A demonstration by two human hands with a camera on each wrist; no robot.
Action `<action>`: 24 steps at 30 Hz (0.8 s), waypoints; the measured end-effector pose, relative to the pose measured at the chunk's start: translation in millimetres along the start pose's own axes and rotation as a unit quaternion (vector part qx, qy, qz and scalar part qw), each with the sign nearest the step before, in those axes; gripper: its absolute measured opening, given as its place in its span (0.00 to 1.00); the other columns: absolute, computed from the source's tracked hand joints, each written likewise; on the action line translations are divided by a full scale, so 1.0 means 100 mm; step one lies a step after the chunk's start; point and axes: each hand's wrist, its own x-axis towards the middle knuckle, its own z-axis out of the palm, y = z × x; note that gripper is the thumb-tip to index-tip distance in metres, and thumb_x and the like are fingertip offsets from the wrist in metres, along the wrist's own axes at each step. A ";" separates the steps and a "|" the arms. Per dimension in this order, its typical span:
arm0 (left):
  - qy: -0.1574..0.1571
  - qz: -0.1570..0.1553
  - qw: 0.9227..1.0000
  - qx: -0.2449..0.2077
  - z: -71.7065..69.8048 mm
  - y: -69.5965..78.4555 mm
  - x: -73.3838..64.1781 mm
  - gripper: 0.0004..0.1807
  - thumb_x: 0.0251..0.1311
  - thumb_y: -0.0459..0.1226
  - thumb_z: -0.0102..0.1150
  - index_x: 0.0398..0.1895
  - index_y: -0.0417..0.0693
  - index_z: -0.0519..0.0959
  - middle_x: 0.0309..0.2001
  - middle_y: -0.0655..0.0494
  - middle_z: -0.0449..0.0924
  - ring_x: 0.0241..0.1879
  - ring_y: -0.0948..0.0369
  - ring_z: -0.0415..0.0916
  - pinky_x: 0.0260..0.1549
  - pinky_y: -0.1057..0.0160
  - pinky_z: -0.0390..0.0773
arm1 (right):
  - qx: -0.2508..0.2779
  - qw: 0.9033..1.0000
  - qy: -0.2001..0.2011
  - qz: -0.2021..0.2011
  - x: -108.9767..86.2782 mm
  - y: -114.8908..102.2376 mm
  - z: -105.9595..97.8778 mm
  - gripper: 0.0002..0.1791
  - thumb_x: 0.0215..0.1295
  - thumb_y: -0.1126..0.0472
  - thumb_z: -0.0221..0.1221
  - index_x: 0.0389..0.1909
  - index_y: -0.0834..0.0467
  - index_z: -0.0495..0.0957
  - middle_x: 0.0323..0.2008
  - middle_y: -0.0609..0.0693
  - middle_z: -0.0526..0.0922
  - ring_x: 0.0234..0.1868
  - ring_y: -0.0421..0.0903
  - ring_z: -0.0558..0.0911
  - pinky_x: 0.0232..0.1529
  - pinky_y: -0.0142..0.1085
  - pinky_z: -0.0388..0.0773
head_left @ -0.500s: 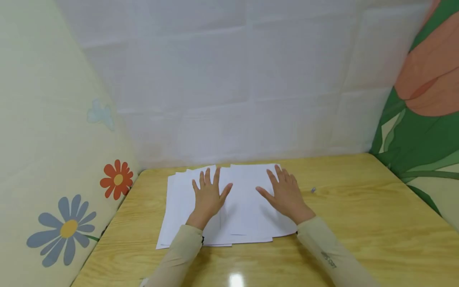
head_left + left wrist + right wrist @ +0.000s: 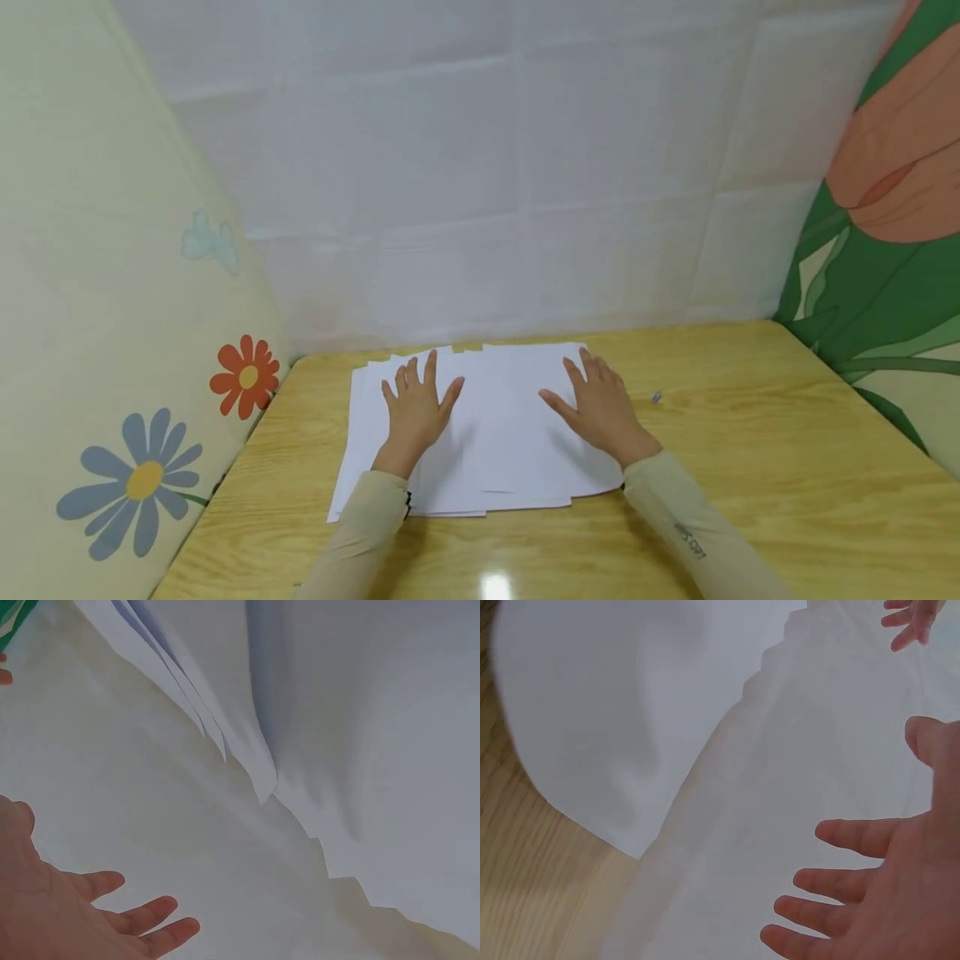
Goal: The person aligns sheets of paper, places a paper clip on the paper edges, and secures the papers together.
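Note:
Several white sheets of paper (image 2: 502, 450) lie fanned out and overlapping on the wooden table. Over their left part is my left hand (image 2: 414, 412), fingers spread and holding nothing. My right hand (image 2: 606, 410) is above the right part, its fingers also straight and apart. Both wrist views show a gap between hand and paper: the left hand (image 2: 67, 907) and the right hand (image 2: 892, 885) are clear of the sheets. Stepped paper edges (image 2: 345, 896) show in the left wrist view. A tiny bluish object (image 2: 657, 397), too small to identify, lies right of the right hand.
The wooden table (image 2: 787, 467) extends to both sides of the sheets. A white cloth backdrop (image 2: 465, 183) hangs behind its far edge. Flower-patterned walls (image 2: 142, 479) stand left and right.
My left hand has moved a little to the left over the sheets. The right hand has shifted very slightly right and down. The sheets look the same.

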 end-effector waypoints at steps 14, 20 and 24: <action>-0.032 -0.087 0.996 -0.012 -0.15 -0.41 -0.02 0.40 0.72 0.59 0.33 0.72 0.36 0.54 0.63 0.24 0.57 0.64 0.30 0.51 0.59 0.27 0.43 | 0.020 0.998 -0.018 0.049 0.03 0.15 0.01 0.36 0.74 0.45 0.46 0.61 0.76 0.65 0.60 0.77 0.65 0.62 0.72 0.63 0.60 0.62 0.61; -0.049 -0.133 0.990 0.000 -0.16 -0.62 -0.04 0.39 0.73 0.56 0.32 0.69 0.30 0.56 0.61 0.20 0.56 0.62 0.27 0.51 0.57 0.28 0.48 | 0.019 0.997 -0.041 0.062 0.02 0.18 0.02 0.35 0.74 0.46 0.47 0.55 0.79 0.68 0.55 0.75 0.70 0.56 0.71 0.67 0.57 0.60 0.65; -0.062 -0.155 0.986 0.008 -0.16 -0.75 -0.04 0.38 0.73 0.55 0.32 0.66 0.26 0.57 0.59 0.19 0.56 0.60 0.27 0.52 0.55 0.29 0.53 | 0.016 0.995 -0.065 0.077 0.02 0.17 0.02 0.34 0.74 0.46 0.47 0.51 0.80 0.71 0.52 0.75 0.70 0.53 0.70 0.69 0.52 0.60 0.69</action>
